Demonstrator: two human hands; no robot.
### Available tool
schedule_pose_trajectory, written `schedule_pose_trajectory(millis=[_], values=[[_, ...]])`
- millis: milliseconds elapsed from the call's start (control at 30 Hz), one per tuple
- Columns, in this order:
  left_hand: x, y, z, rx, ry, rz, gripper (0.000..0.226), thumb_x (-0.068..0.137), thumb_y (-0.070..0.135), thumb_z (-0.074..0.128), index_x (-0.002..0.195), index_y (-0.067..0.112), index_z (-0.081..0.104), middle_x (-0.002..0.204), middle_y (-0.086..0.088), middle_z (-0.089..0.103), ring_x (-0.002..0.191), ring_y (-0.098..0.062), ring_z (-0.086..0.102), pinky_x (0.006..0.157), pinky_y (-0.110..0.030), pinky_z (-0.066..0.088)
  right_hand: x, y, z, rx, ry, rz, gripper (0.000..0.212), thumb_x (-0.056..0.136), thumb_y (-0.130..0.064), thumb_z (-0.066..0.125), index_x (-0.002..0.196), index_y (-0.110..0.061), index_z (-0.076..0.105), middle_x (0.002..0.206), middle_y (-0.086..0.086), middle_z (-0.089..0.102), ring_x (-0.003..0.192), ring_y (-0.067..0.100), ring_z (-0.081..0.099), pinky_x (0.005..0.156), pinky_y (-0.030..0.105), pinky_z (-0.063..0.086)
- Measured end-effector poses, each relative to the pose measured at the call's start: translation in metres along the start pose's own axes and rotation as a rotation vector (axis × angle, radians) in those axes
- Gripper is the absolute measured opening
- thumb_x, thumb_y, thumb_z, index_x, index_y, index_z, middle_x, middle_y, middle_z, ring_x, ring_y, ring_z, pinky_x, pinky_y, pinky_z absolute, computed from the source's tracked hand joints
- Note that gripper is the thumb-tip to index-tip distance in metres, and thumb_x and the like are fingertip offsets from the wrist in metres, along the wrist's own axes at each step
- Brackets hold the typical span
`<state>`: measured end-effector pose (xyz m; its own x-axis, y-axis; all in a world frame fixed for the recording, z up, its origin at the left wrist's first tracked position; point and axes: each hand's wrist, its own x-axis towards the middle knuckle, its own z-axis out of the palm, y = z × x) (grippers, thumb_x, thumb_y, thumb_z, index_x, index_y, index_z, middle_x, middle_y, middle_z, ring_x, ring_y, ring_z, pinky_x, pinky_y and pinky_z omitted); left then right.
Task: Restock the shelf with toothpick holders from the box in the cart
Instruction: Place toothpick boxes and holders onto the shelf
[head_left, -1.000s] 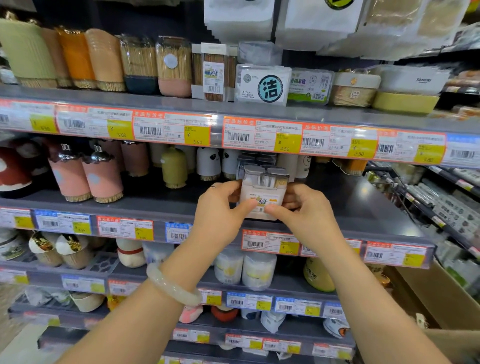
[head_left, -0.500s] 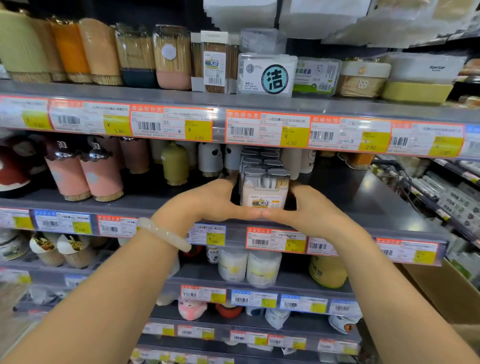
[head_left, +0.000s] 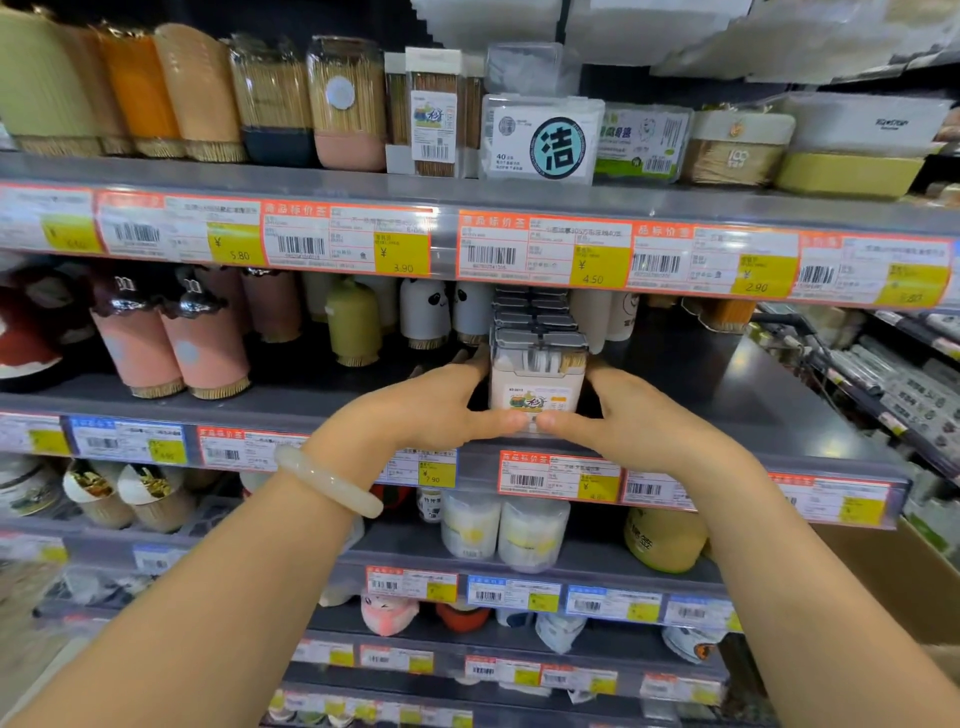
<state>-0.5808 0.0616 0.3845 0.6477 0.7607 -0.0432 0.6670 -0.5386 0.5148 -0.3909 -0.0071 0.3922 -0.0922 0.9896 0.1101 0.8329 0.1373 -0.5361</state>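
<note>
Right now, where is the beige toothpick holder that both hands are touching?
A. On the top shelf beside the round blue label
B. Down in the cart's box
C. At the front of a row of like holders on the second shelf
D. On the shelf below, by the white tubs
C: the left hand and right hand flank the toothpick holder at the head of its row on the second shelf.
</note>
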Motion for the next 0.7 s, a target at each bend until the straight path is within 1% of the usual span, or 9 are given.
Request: schedule_pose_trajectory(millis=[100, 167, 233, 400, 467, 567, 633, 700], values=[[-0.001, 0.003, -0.001, -0.005, -0.009, -0.009, 0.078, 0.082, 0.062, 0.049, 0.148, 0.030, 0.021, 0.154, 0.008, 0.028, 0.141, -0.012, 0.024, 0.116, -0.044, 0.020, 0.001, -0.001, -0.003, 0.002, -0.025, -0.013, 0.059, 0.086, -0.043, 0.063, 0.137, -0.027, 0.039, 0.131, -0.012, 0.052, 0.112, 0.004, 0.048, 0.091, 0.020, 0.038], [-0.001, 0.005, -0.002, -0.009, -0.015, -0.011, 0.076, 0.085, 0.057, 0.051, 0.149, 0.030, 0.019, 0.153, 0.008, 0.028, 0.140, -0.012, 0.026, 0.116, -0.043, 0.022, 0.002, -0.002, -0.003, 0.002, -0.043, -0.021, 0.059, 0.086, -0.042, 0.063, 0.137, -0.026, 0.039, 0.131, -0.012, 0.052, 0.111, 0.003, 0.048, 0.091, 0.019, 0.038], [-0.003, 0.007, -0.004, -0.014, -0.022, -0.013, 0.075, 0.087, 0.054, 0.051, 0.149, 0.028, 0.019, 0.153, 0.007, 0.029, 0.139, -0.012, 0.029, 0.115, -0.041, 0.024, 0.004, 0.000, -0.003, -0.003, -0.040, -0.028, 0.059, 0.085, -0.044, 0.063, 0.137, -0.026, 0.041, 0.132, -0.011, 0.053, 0.114, 0.005, 0.050, 0.094, 0.022, 0.041], [-0.004, 0.013, -0.005, -0.032, -0.016, -0.024, 0.068, 0.089, 0.049, 0.052, 0.147, 0.027, 0.025, 0.147, 0.007, 0.039, 0.133, -0.012, 0.037, 0.114, -0.038, 0.027, 0.006, 0.002, 0.000, 0.012, -0.031, -0.026, 0.059, 0.084, -0.045, 0.064, 0.136, -0.025, 0.045, 0.132, -0.011, 0.054, 0.119, 0.007, 0.051, 0.098, 0.024, 0.042], [-0.005, 0.014, -0.006, -0.051, -0.018, -0.028, 0.067, 0.090, 0.047, 0.053, 0.148, 0.026, 0.025, 0.146, 0.007, 0.040, 0.131, -0.011, 0.039, 0.112, -0.033, 0.029, 0.006, 0.003, 0.000, 0.017, -0.019, -0.019, 0.059, 0.084, -0.046, 0.064, 0.136, -0.026, 0.045, 0.132, -0.011, 0.054, 0.118, 0.008, 0.051, 0.099, 0.026, 0.042], [-0.005, 0.016, -0.006, -0.066, -0.016, -0.024, 0.066, 0.091, 0.044, 0.053, 0.147, 0.026, 0.026, 0.145, 0.008, 0.041, 0.129, -0.011, 0.040, 0.107, -0.025, 0.031, 0.006, 0.003, -0.001, 0.031, -0.008, -0.011, 0.058, 0.084, -0.044, 0.064, 0.136, -0.026, 0.044, 0.132, -0.010, 0.054, 0.117, 0.008, 0.051, 0.097, 0.024, 0.042], [-0.005, 0.016, -0.005, -0.066, 0.003, -0.026, 0.064, 0.090, 0.044, 0.054, 0.146, 0.025, 0.028, 0.143, 0.007, 0.044, 0.128, -0.012, 0.042, 0.105, -0.026, 0.033, 0.006, 0.002, 0.000, 0.036, -0.010, -0.010, 0.057, 0.085, -0.044, 0.065, 0.135, -0.027, 0.045, 0.132, -0.010, 0.055, 0.115, 0.007, 0.052, 0.095, 0.023, 0.041], [-0.005, 0.014, -0.005, -0.072, 0.029, -0.031, 0.065, 0.088, 0.045, 0.057, 0.145, 0.022, 0.033, 0.141, 0.005, 0.046, 0.126, -0.013, 0.044, 0.106, -0.029, 0.036, 0.005, 0.001, 0.000, 0.028, -0.009, -0.001, 0.055, 0.085, -0.043, 0.065, 0.134, -0.027, 0.046, 0.131, -0.009, 0.055, 0.114, 0.008, 0.052, 0.094, 0.022, 0.041]])
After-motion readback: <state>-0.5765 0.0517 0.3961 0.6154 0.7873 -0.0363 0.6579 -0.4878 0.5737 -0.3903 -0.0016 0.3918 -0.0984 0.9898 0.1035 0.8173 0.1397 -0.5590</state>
